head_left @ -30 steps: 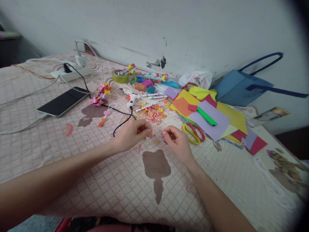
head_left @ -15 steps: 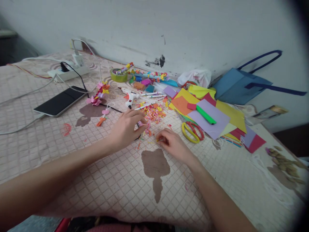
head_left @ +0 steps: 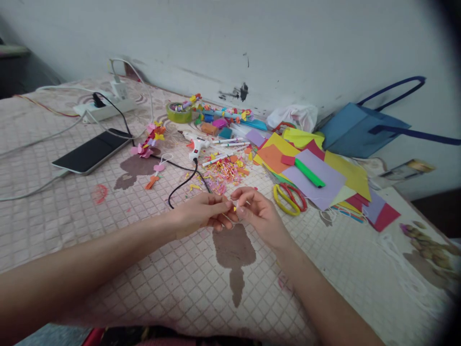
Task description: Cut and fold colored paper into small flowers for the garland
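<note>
Over the brown patch of the tablecloth (head_left: 173,274), my two hands meet at the fingertips. A tiny yellow piece (head_left: 235,209) shows at the fingertips of my right hand (head_left: 261,216), which is closed in a pinch. My left hand (head_left: 205,211) has its thumb and fingers pressed together right beside it; what they hold, if anything, is too small to make out. Just beyond the hands lies a heap of colourful paper scraps (head_left: 230,173). Behind that heap rests a white glue gun (head_left: 196,146) with a black cord.
Yellow-and-red scissors (head_left: 288,199) lie right of my hands, beside coloured paper sheets (head_left: 320,178) with a green cutter-like tool (head_left: 309,173) on top. A tablet-like device (head_left: 91,151) and a power strip (head_left: 104,110) with cables sit left. A blue bag (head_left: 363,129) stands at the back right.
My left hand has moved from the scraps toward my right hand, and their fingertips are now together. The glue gun's cord is uncovered. My right hand has turned slightly, its fingers raised.
</note>
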A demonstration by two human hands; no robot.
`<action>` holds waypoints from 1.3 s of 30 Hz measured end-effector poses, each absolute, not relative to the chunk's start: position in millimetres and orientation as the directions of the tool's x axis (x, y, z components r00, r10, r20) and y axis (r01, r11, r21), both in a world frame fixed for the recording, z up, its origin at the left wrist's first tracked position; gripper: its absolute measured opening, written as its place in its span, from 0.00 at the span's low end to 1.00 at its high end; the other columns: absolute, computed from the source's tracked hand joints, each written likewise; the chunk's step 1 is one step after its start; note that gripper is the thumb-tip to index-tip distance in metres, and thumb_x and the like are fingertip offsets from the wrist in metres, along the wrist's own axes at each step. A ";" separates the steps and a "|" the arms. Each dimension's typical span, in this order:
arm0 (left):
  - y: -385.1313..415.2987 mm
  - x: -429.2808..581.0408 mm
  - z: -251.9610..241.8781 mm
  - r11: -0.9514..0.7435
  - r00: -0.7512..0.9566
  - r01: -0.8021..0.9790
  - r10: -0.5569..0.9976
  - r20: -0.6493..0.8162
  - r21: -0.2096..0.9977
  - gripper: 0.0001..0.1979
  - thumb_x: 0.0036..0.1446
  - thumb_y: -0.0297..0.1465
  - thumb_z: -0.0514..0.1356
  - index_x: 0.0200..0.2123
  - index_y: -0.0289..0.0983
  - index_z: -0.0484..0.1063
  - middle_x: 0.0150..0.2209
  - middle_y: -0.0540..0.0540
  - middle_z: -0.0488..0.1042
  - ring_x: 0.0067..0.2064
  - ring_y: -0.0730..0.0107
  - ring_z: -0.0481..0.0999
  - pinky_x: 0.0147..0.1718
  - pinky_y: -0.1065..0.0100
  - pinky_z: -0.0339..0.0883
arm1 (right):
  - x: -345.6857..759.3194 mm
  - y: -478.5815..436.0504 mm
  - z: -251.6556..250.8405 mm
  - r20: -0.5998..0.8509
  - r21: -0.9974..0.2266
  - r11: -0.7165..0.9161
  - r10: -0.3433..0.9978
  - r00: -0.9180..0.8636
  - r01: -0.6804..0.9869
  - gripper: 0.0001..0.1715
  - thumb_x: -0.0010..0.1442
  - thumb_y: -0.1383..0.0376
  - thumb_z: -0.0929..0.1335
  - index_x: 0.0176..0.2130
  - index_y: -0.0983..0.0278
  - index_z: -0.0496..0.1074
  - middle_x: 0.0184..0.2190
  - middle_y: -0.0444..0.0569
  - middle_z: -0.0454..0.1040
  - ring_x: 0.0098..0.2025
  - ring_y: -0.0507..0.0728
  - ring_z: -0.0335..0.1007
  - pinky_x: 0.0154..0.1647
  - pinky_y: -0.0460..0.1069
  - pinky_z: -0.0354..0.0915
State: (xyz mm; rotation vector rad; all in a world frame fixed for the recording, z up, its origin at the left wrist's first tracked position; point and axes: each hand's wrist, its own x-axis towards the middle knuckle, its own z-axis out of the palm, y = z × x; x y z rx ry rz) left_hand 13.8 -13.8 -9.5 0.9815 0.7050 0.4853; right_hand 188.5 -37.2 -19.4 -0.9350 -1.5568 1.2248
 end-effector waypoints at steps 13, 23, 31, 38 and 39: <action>-12.6 13.1 -9.4 0.396 0.601 -0.135 0.762 -0.243 0.908 0.06 0.54 0.30 0.60 0.30 0.32 0.70 0.27 0.49 0.74 0.25 0.82 0.70 0.24 0.78 0.61 | 192.0 -35.3 -19.3 0.248 -0.954 0.283 0.929 -0.276 0.097 0.02 0.57 0.65 0.67 0.34 0.59 0.69 0.42 0.48 0.65 0.47 0.56 0.63 0.45 0.50 0.63; -12.3 13.0 -6.6 0.147 0.527 0.009 0.840 -0.130 0.989 0.06 0.54 0.30 0.58 0.30 0.31 0.69 0.24 0.50 0.72 0.26 0.77 0.71 0.26 0.74 0.64 | 189.5 -37.4 -21.4 0.097 -0.982 0.128 0.971 -0.217 0.136 0.05 0.55 0.64 0.67 0.31 0.63 0.67 0.27 0.43 0.67 0.29 0.51 0.63 0.30 0.46 0.60; -11.2 12.7 -12.6 0.235 0.568 -0.064 0.808 -0.159 0.970 0.08 0.55 0.32 0.58 0.32 0.31 0.70 0.25 0.48 0.74 0.26 0.77 0.72 0.27 0.74 0.64 | 189.8 -37.4 -19.7 0.071 -0.987 0.100 0.975 -0.208 0.129 0.04 0.55 0.64 0.67 0.31 0.63 0.67 0.27 0.44 0.68 0.30 0.51 0.65 0.32 0.47 0.61; -10.9 13.5 -14.1 0.358 0.577 -0.137 0.787 -0.219 0.924 0.08 0.54 0.32 0.61 0.32 0.31 0.70 0.28 0.47 0.75 0.28 0.78 0.73 0.27 0.75 0.64 | 189.6 -38.9 -20.3 0.108 -0.978 0.142 0.972 -0.211 0.153 0.02 0.56 0.66 0.66 0.32 0.63 0.67 0.28 0.44 0.69 0.31 0.51 0.65 0.32 0.47 0.61; -10.8 13.6 -13.7 0.366 0.579 -0.132 0.783 -0.228 0.921 0.08 0.53 0.32 0.61 0.32 0.31 0.70 0.27 0.48 0.75 0.27 0.78 0.72 0.27 0.75 0.63 | 189.4 -39.3 -20.2 0.121 -0.974 0.157 0.970 -0.209 0.165 0.02 0.56 0.67 0.65 0.32 0.63 0.67 0.28 0.44 0.69 0.31 0.51 0.65 0.32 0.47 0.61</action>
